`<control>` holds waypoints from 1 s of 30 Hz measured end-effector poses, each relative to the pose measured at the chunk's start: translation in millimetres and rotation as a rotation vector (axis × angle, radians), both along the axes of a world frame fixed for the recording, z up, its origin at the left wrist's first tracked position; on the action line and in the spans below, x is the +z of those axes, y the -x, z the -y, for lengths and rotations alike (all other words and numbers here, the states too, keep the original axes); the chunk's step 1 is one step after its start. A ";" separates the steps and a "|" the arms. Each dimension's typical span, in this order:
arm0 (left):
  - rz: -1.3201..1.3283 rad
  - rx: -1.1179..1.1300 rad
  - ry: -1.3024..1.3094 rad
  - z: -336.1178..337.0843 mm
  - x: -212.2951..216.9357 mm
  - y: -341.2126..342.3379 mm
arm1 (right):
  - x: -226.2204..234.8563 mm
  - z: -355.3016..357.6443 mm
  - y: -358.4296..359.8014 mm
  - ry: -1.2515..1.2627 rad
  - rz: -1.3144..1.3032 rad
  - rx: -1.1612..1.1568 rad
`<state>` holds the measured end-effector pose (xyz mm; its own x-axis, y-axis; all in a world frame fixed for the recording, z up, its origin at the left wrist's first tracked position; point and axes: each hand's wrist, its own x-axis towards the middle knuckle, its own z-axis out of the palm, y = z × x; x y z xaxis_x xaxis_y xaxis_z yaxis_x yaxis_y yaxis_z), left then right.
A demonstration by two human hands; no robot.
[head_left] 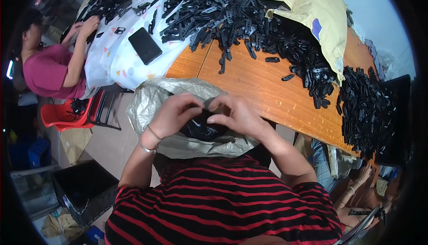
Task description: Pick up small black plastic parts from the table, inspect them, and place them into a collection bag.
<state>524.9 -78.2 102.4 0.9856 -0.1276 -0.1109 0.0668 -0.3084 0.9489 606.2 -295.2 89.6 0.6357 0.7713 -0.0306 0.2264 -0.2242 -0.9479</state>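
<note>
Left hand (175, 113) and right hand (236, 115) pinch one small black plastic piece (208, 106) above the grey woven sack (147, 104). Best keep it over the sack opening.

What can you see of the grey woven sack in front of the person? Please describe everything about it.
The grey woven sack looks like shiny plastic weave, crumpled and soft. Its mouth is open and rolled down, showing small black plastic parts inside. It sits at the near edge of the wooden table, against the person's striped shirt. The left hand and right hand meet over its opening, pinching a small black part between them.
</note>
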 end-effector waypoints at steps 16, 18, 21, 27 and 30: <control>0.538 0.011 -0.755 37.2 -39.7 -123.9 | -33.2 81.4 -144.1 0.638 0.960 -0.397; 0.430 0.061 -0.803 46.0 -35.7 -127.5 | -25.3 81.5 -138.5 0.668 0.896 -0.400; 0.383 0.127 -0.784 49.3 -38.4 -129.1 | -26.8 78.6 -130.1 0.569 0.829 -0.386; 0.329 0.189 -0.797 42.2 -44.1 -130.1 | -30.6 63.9 -105.0 0.467 0.700 -0.323; 0.342 0.283 -0.678 39.9 -43.7 -129.5 | -29.7 62.5 -103.1 0.470 0.666 -0.308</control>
